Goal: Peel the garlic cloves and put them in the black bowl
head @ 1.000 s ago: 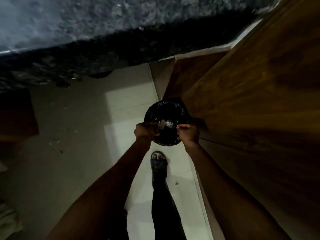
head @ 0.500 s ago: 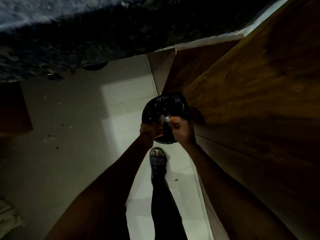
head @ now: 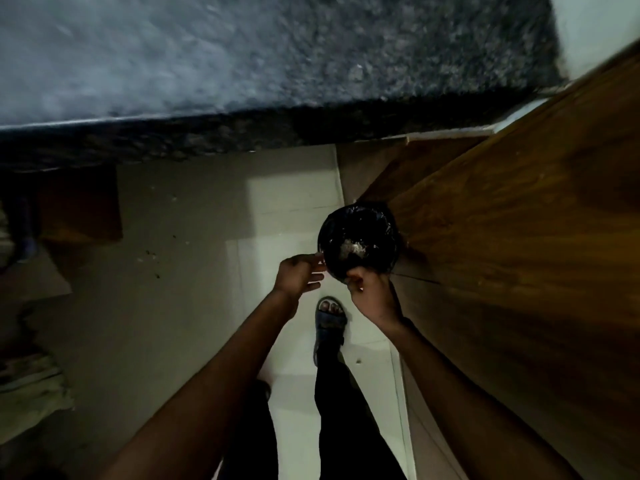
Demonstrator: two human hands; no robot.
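- Left hand [head: 300,275] had come off the work since 0.5 s ago: then both hands met over the bin, now it was apart from the right, fingers straight and loose, holding nothing, tips just beside the bin's near-left rim.
- Right hand [head: 372,292] had dropped slightly toward the near rim; fingers curled, pinching something small at the tips. Too dark and small to say whether clove or peel.
- Camera had tilted up: more of the grey speckled table [head: 277,57] showed along the top than before.
- Bin [head: 358,242] with a shiny black liner stood on the floor [head: 284,202], against the wooden cabinet [head: 519,237] on the right, same spot as earlier.
- Pale scraps [head: 351,250] lay at the bottom of the liner, whitish and flaky; looked like garlic skins, not certain.
- Black bowl not in view.
- Sandalled foot [head: 329,318] on the floor just below the hands.
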